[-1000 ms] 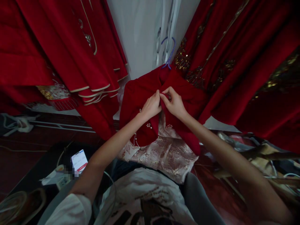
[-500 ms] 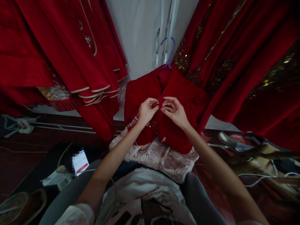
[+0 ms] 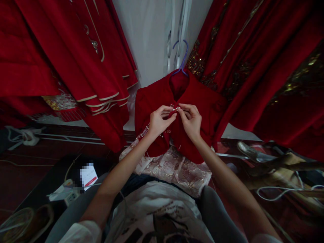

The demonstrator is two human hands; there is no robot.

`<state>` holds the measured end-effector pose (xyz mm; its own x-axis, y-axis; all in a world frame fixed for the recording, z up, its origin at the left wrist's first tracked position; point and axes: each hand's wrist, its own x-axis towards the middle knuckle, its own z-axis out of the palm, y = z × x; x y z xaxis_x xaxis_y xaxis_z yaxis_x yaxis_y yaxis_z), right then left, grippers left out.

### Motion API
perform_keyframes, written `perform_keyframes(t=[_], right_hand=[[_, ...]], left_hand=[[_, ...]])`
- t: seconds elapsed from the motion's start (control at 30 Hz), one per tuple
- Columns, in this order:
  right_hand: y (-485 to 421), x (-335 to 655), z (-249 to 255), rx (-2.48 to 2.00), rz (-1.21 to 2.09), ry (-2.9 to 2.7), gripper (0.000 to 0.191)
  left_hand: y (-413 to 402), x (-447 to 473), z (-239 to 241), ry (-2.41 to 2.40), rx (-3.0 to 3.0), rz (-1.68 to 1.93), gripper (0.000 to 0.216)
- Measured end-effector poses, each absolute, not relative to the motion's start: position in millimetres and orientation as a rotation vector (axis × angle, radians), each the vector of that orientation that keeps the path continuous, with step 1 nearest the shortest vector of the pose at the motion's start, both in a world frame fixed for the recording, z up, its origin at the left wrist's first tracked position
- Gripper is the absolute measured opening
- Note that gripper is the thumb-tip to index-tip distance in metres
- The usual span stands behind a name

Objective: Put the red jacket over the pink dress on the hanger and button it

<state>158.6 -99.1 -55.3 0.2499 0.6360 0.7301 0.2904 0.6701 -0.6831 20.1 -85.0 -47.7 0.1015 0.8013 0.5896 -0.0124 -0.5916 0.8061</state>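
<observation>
A short red jacket (image 3: 152, 96) on a purple hanger (image 3: 182, 64) lies over my lap, its collar pointing away from me. Below the collar, my left hand (image 3: 162, 120) pinches the left front edge of the jacket at a small beaded fastener (image 3: 176, 109). From the other side my right hand (image 3: 190, 122) is closed on the right front edge, fingertips almost meeting the left ones. Exactly how the fastener sits between the fingers is hidden. More beads show lower on the front, and beaded strings (image 3: 143, 131) hang at the left sleeve.
Under the jacket lies pale pink brocade fabric (image 3: 174, 168). Red garments (image 3: 101, 77) hang at the left, and gold-trimmed red garments (image 3: 243, 74) at the right. A power strip (image 3: 68, 194) stands low left; shoes (image 3: 253, 153) and cords lie on the right.
The collar opening has spread wider. Both hands have shifted slightly, with my right thumb now raised to the fastener and more of its beads showing.
</observation>
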Motion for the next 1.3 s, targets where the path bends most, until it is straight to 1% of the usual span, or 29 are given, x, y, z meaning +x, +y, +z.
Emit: perform_keyframes(t=[0.27, 0.43, 0.6, 0.73, 0.9, 1.3], right_hand=[[-100.7, 148.8, -52.8, -0.894, 0.194, -1.278, 0.019], [-104.7, 149.3, -52.1, -0.87, 0.2, -1.259, 0.019], [-106.3, 149.1, -50.7, -0.911, 0.121, -1.277, 0.02], [-106.3, 149.9, -50.0, -0.896, 0.1, -1.303, 0.02], [-106.2, 153.4, -51.2, -0.864, 0.192, -1.338, 0.026], [-96.1, 167.0, -47.3, -0.82, 0.419, -1.355, 0.031]], left_hand=[[-81.4, 32.8, -47.5, 0.84, 1.63, 1.674, 0.019], [-87.9, 30.4, -45.9, 0.813, 1.641, 1.648, 0.019], [-90.3, 30.1, -47.7, 0.741, 1.616, 1.616, 0.023], [-89.2, 32.9, -44.5, 0.742, 1.578, 1.655, 0.019], [-83.2, 34.5, -41.3, 0.781, 1.603, 1.677, 0.011], [-68.2, 30.6, -40.6, 0.722, 1.711, 1.61, 0.006]])
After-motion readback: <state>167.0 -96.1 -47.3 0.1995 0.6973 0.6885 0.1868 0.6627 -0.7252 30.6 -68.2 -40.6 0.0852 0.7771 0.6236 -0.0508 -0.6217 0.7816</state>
